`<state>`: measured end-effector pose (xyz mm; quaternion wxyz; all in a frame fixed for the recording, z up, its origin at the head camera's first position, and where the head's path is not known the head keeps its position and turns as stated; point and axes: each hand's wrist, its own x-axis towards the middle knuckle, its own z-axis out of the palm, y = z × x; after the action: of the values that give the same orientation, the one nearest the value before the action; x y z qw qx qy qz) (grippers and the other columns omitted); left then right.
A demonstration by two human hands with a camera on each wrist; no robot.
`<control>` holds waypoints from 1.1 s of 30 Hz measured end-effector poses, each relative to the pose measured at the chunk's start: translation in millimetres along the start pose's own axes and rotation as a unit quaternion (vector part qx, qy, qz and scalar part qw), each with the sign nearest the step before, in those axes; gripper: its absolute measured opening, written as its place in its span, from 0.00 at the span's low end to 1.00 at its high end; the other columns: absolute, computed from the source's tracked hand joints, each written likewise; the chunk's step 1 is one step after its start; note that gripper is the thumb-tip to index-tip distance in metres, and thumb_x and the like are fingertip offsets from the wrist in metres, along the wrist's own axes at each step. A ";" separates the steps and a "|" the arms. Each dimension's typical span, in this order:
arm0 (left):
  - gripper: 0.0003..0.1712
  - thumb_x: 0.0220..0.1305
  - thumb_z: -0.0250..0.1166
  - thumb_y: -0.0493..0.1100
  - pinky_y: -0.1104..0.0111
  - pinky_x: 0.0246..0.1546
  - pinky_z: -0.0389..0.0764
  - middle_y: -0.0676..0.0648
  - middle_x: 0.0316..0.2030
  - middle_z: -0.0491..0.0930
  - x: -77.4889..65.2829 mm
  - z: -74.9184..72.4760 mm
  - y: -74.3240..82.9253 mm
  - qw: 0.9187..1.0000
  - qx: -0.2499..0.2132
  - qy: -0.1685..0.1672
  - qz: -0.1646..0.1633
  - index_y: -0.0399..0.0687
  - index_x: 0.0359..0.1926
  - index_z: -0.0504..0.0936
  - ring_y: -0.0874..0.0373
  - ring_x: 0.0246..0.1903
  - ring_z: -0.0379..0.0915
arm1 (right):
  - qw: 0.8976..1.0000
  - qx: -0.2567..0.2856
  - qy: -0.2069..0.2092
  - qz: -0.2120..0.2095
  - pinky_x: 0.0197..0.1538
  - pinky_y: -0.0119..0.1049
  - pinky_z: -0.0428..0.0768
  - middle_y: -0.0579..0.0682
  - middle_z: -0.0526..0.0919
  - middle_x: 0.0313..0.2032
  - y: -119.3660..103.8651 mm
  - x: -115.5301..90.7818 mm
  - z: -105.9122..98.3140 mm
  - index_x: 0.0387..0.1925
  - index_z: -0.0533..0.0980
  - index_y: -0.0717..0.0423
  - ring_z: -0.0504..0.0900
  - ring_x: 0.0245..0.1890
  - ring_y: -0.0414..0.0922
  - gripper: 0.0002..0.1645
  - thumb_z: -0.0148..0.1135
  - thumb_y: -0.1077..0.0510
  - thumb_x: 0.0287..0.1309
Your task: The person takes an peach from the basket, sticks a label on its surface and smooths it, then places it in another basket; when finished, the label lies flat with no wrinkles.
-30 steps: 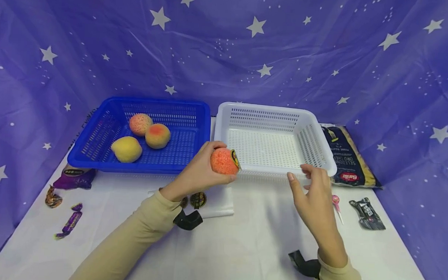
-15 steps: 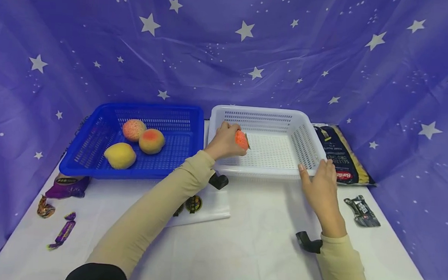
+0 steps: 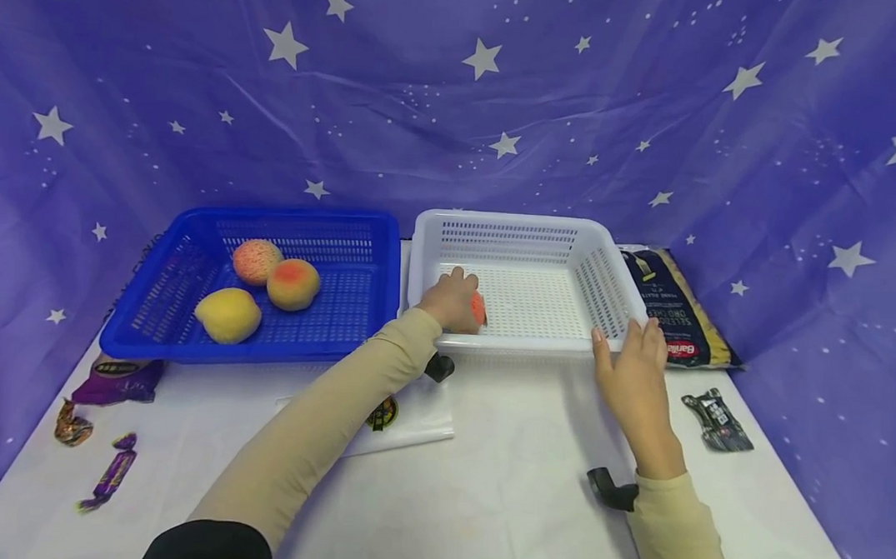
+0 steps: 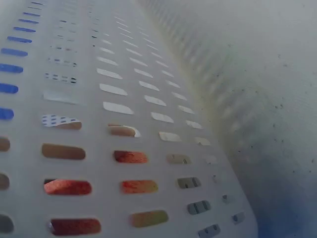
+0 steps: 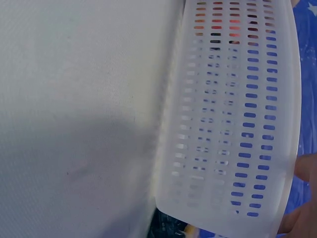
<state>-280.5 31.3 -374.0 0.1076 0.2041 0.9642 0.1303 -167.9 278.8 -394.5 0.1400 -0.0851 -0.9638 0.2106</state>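
In the head view, my left hand (image 3: 450, 300) is down inside the white plastic basket (image 3: 528, 343), near its front left corner. Its fingers hold a speckled red-orange fruit (image 3: 478, 308), mostly hidden by the hand. Through the basket's slots, the left wrist view gives glimpses of the red and yellowish fruit (image 4: 69, 187). My right hand (image 3: 635, 379) touches the same basket's front right corner, thumb at the front rim and fingers fairly straight along the side. Part of that hand (image 5: 304, 218) shows at the rim in the right wrist view.
Left of the white basket stands a blue basket (image 3: 257, 356) with a yellow lemon (image 3: 229, 315) and two peaches (image 3: 293, 284). A pasta bag (image 3: 675, 310) lies at the right. Wrapped sweets (image 3: 112, 473), a black packet (image 3: 718, 420) and a white plastic bag (image 3: 411, 428) lie on the table.
My left hand has carried the fruit from in front of the baskets over the rim and down into the white basket. The right hand has come onto that basket's corner.
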 end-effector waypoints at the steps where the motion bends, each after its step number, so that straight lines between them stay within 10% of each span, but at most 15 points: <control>1: 0.38 0.41 0.68 0.50 0.60 0.40 0.74 0.42 0.50 0.64 0.4 0.2 0.3 1.000 0.003 -0.001 -0.004 0.45 0.54 0.66 0.48 0.46 0.65 | 1.000 -0.001 0.002 -0.001 0.59 0.63 0.49 0.70 0.36 0.65 0.4 -0.3 0.2 0.62 0.47 0.73 0.35 0.65 0.62 0.45 0.37 0.38 0.62; 16: 0.33 0.45 0.65 0.52 0.61 0.41 0.73 0.41 0.48 0.65 -2.8 -13.4 -5.3 0.998 0.036 -0.051 -0.028 0.42 0.52 0.69 0.50 0.46 0.66 | 1.000 0.003 0.014 -0.010 0.57 0.64 0.51 0.71 0.38 0.64 -6.4 4.3 5.2 0.63 0.47 0.71 0.38 0.65 0.63 0.44 0.38 0.39 0.62; 23: 0.45 0.47 0.65 0.58 0.59 0.54 0.66 0.39 0.58 0.60 -15.0 -26.7 -7.2 0.999 -0.022 -0.034 -0.012 0.42 0.62 0.59 0.48 0.57 0.57 | 1.000 -0.004 0.009 -0.012 0.55 0.65 0.52 0.71 0.38 0.64 -8.4 2.3 4.5 0.62 0.47 0.72 0.39 0.65 0.64 0.43 0.37 0.39 0.62; 33: 0.20 0.57 0.54 0.62 0.64 0.42 0.70 0.55 0.40 0.75 -134.8 -78.7 -49.8 0.965 -0.245 0.099 0.000 0.60 0.46 0.74 0.59 0.42 0.69 | 1.000 -0.009 -0.014 -0.003 0.56 0.66 0.48 0.73 0.36 0.63 -2.6 -3.5 -6.6 0.63 0.46 0.71 0.35 0.64 0.66 0.44 0.35 0.39 0.62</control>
<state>-198.7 -85.9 -293.7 0.0579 0.1580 0.9087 0.3819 -162.9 278.1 -388.4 0.1263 -0.0802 -0.9678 0.2023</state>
